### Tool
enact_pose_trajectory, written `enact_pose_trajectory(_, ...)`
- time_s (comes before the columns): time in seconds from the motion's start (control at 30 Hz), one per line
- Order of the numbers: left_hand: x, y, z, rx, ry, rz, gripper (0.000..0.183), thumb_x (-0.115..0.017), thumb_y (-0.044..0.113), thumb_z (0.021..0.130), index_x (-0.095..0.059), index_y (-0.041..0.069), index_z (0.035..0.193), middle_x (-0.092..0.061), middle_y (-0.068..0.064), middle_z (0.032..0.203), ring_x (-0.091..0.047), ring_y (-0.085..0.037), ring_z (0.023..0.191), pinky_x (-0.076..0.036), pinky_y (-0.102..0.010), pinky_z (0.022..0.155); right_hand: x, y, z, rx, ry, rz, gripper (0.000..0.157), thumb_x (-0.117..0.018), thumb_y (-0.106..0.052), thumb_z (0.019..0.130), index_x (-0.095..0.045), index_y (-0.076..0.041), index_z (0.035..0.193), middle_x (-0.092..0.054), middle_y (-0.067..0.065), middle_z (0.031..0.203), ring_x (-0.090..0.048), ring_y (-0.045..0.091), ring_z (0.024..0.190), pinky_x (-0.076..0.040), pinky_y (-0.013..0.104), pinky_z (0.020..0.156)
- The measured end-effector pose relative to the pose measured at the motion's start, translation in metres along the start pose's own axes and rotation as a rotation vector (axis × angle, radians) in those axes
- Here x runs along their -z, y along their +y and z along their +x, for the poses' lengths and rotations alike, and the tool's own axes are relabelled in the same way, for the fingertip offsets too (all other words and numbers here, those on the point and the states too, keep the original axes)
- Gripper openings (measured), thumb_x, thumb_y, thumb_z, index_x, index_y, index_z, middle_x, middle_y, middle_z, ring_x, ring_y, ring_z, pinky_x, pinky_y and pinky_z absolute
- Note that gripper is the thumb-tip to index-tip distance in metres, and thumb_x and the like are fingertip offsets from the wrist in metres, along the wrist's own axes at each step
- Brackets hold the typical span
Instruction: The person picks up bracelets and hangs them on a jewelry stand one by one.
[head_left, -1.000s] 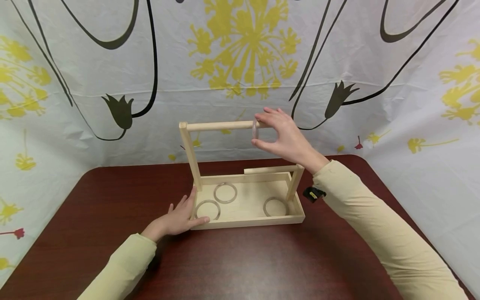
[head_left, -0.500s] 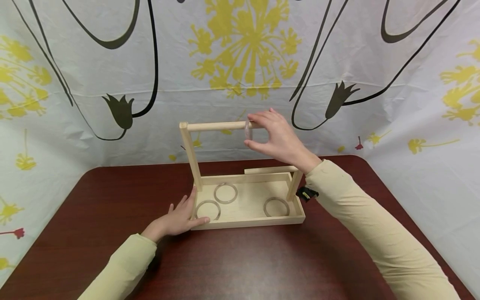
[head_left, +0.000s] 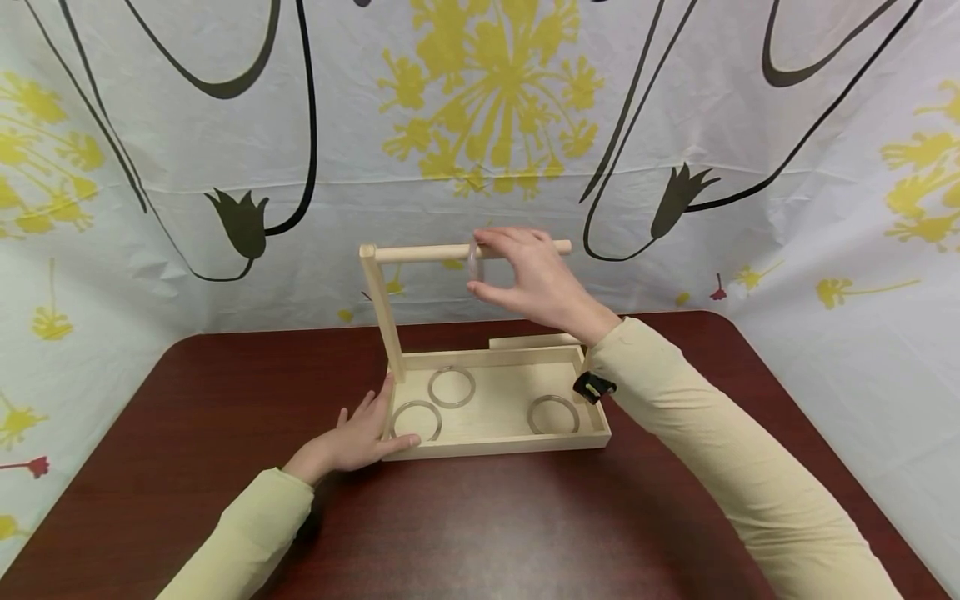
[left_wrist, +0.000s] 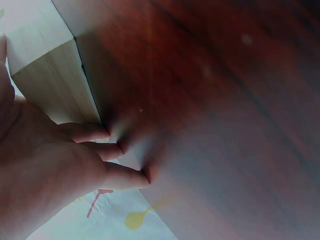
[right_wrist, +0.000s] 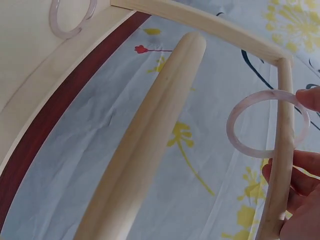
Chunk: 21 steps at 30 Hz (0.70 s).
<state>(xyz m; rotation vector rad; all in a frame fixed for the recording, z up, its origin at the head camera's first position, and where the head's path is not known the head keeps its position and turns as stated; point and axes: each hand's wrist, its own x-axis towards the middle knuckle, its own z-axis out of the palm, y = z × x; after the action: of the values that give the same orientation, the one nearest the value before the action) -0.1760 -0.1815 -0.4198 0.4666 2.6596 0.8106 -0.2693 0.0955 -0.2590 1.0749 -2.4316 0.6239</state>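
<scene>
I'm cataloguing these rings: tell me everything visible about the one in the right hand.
The ring is a slim, smooth-looking band, pale pink with whitish patches, translucent-looking, perhaps stone or plastic. It encircles the upper rod, standing upright across it, between the post and the free end. The right hand holds it at top and bottom. Whether it touches the rod is unclear.

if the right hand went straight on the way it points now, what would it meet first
Most likely the post at the left end of the upper rod: the right hand, holding a ring around that rod, points along it. Depth is hard to judge, so it might pass beside the post.
</scene>
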Motion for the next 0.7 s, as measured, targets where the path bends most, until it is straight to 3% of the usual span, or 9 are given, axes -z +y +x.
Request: enact_pose_trajectory(0.7, 0.002, -0.001, -0.001, 0.010, -0.006, -0.011, 0.106, -0.056, 0.055, 0.093, 0.012, -0.002, 0.151, -0.010, -0.025, 0.157, -0.006, -0.047, 0.141, -0.004, -0.074, 0.100, -0.020, -0.022, 0.019, 0.008, -0.024, -0.004, 0.061, -0.072, -0.036, 0.087, -0.054, -0.004, 0.136, -0.057, 0.011, 0.132, -0.049, 0.022, 0.123, -0.025, 0.044, 0.103)
